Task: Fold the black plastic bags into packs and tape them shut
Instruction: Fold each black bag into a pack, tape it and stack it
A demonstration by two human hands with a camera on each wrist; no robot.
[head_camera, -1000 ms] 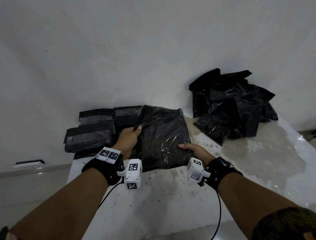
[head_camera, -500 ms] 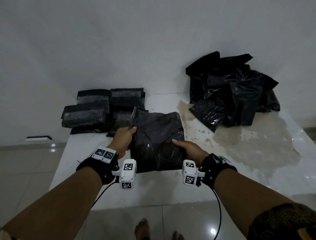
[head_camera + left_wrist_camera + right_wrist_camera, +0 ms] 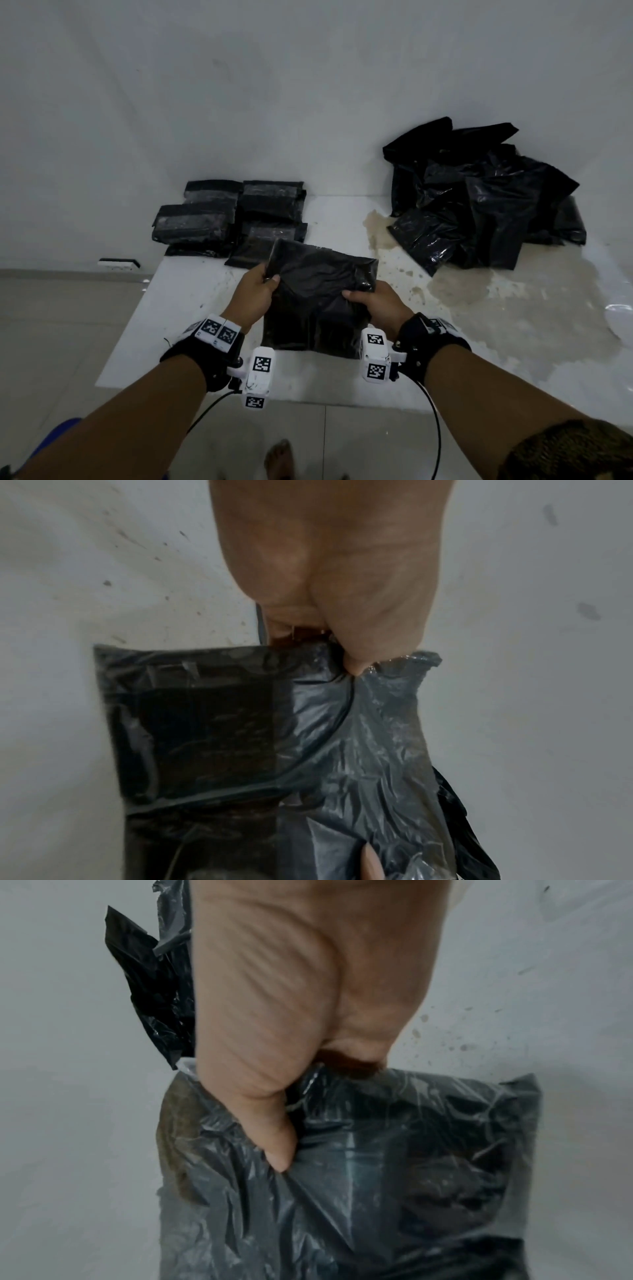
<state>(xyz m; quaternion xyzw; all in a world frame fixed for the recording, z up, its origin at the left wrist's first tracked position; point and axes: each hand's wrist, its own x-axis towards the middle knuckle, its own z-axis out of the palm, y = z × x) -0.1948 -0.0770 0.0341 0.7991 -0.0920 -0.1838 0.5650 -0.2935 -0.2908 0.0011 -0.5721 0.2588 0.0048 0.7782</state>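
A black plastic bag (image 3: 318, 301) hangs over the white table's front part, held by both hands. My left hand (image 3: 255, 294) pinches its upper left edge, thumb on top (image 3: 356, 666). My right hand (image 3: 375, 303) grips the right side, with the thumb pressed into the film (image 3: 277, 1153). The bag (image 3: 342, 750) is crinkled and partly see-through, with a darker folded layer inside. The fingers behind the bag are hidden.
Several folded black packs (image 3: 233, 219) lie stacked at the table's back left. A loose heap of black bags (image 3: 486, 202) sits at the back right near the wall. A brownish stain (image 3: 462, 291) spreads over the white table (image 3: 178, 308). Bare feet (image 3: 279, 459) show on the floor tiles.
Both hands have drawn the bag toward me, away from the packs, to the table's front part. The view has tilted down, showing the floor.
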